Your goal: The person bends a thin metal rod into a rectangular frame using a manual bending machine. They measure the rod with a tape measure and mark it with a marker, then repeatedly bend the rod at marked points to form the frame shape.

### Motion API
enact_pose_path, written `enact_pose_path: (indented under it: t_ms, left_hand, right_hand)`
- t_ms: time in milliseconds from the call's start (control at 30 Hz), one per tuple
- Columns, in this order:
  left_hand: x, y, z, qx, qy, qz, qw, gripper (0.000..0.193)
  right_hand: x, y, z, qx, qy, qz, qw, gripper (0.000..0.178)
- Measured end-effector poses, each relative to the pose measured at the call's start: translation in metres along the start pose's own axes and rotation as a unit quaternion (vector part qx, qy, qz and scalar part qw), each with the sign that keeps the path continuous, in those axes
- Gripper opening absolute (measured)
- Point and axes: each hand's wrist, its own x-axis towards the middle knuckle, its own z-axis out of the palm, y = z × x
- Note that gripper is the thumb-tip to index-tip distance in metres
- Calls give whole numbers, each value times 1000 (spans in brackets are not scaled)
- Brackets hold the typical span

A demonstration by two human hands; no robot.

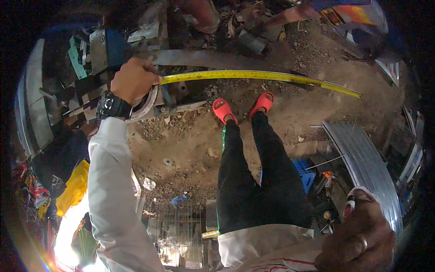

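My left hand (135, 80), with a dark watch on its wrist, is closed at the upper left on a yellow tape measure (226, 75). The blade stretches out to the right in a slight bow, and its far end hangs over or rests on the dirt; I cannot tell which. Whether the case is inside my left fist is hidden. At the lower right my right hand (362, 240), wearing a ring, is curled closed. A small white, red and dark thing (350, 206) shows at its fingers, too unclear to name. A curved metal piece (147, 105) lies beneath my left wrist.
My feet in red slides (223, 110) stand on the dirt floor (190, 145). Corrugated metal sheet (362, 158) and a blue plastic piece (304, 174) lie to the right. Scrap metal (251, 41) fills the far side; wire mesh (176, 231) is near. Yellow cloth (74, 188) is at left.
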Motion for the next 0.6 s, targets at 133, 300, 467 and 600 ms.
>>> enact_pose_path:
  t_ms: [133, 300, 467, 600]
  left_hand:
    - [8, -8, 8, 39, 28, 6, 999, 28]
    - [15, -9, 7, 20, 6, 13, 1000, 29]
    - [9, 1, 0, 3, -2, -17, 1000, 34]
    - [27, -19, 1, -35, -97, 54, 993, 35]
  right_hand:
    - [7, -1, 7, -17, -15, 6, 1000, 14]
    - [9, -3, 10, -33, -24, 10, 999, 15]
    - [12, -8, 0, -39, -104, 98, 989, 20]
    - [-31, 12, -22, 34, 91, 289, 953, 22]
